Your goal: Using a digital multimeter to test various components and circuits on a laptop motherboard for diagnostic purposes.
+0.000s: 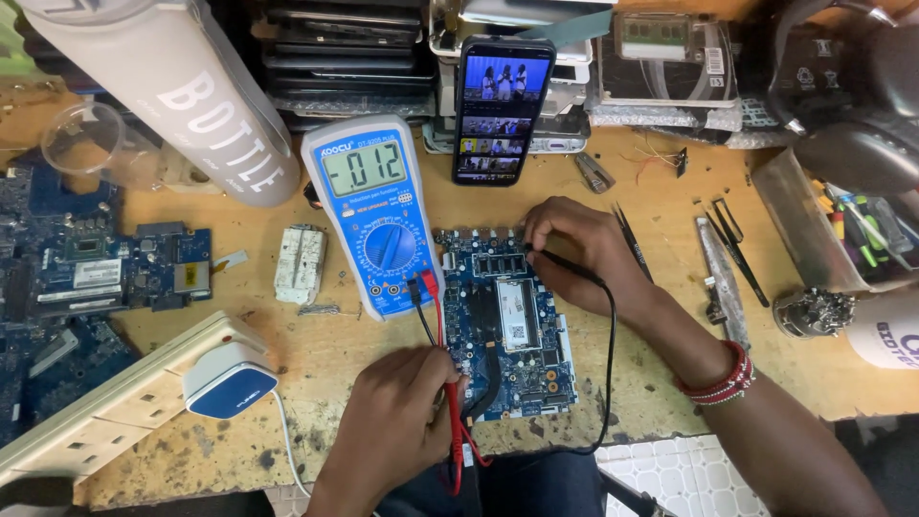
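A blue laptop circuit board [512,325] lies on the wooden bench in front of me. My right hand [579,251] pinches a black test probe [565,265] with its tip on the board's upper right edge. My left hand [397,421] grips a red test probe [454,431] at the board's lower left edge. Red and black leads run from both probes to a blue digital multimeter [373,215] leaning just left of the board, its screen lit with a reading.
A phone [502,107] stands upright behind the board, playing video. A large pale bottle [182,96] lies at top left, more blue boards [86,278] at the left, a white power strip with a charger [225,378] at lower left. Tweezers and tools [723,254] lie right.
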